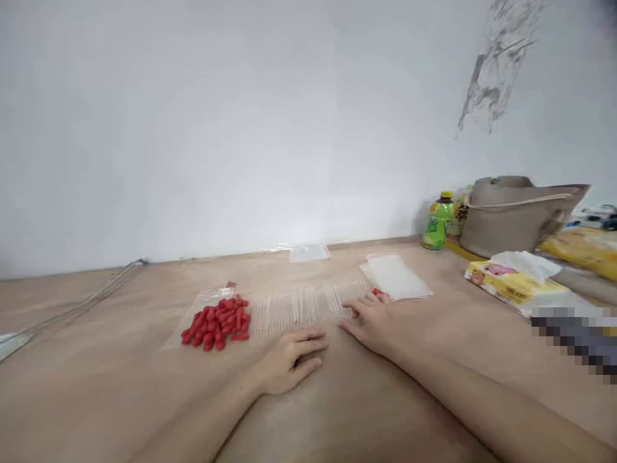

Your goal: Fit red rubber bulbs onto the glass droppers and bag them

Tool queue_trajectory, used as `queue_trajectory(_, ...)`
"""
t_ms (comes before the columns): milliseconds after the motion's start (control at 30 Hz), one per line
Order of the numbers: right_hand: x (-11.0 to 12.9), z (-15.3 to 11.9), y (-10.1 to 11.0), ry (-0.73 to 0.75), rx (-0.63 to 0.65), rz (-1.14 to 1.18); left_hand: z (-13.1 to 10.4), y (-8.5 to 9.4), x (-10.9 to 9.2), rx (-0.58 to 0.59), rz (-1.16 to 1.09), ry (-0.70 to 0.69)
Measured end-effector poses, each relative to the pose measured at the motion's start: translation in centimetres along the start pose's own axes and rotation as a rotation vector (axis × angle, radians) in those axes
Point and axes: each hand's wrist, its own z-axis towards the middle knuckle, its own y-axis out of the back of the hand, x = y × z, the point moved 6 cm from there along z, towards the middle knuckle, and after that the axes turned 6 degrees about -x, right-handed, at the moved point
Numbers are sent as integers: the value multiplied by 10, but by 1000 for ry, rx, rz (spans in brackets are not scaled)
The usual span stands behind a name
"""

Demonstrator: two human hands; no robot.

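Observation:
My left hand (294,361) rests on the table just in front of a row of thin clear tubes (279,312), its fingers stretched out and holding nothing. At the right end of that row lies my right hand (369,321), fingers apart, with the fingertips touching or just over the last tubes. Beyond its knuckles a red piece (380,294) partly shows. To the left, a heap of small red rubber-like bulbs (216,323) lies on a clear plastic bag (186,321). A stack of whitish plastic bags (398,276) is behind my right hand.
Near the wall lies another clear bag (308,253). At right stand a green drink bottle (437,222), a grey-brown bag (506,218) and a yellow tissue pack (515,286). A cable (103,292) runs along the left. A blurred-out dark object (578,334) lies far right.

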Motion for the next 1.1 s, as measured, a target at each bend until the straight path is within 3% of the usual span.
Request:
queue_trajectory(133,-9,5,14,-9,-9,-61,-1,0,4,-23,-2,-7)
queue_trajectory(267,-35,17,28,-160,-35,-173,-2,1,5,-32,6,2)
queue_trajectory(500,-73,35,38,-303,245,-189,0,1,3,-41,5,-4)
queue_trajectory(633,-84,35,40,-376,308,-209,0,0,3,-42,12,-7)
queue_trajectory(833,-89,31,38,-440,252,-278,0,1,3,-54,9,-13)
queue_trajectory(1100,-85,25,33,-476,290,-235,0,0,3,-48,11,-12)
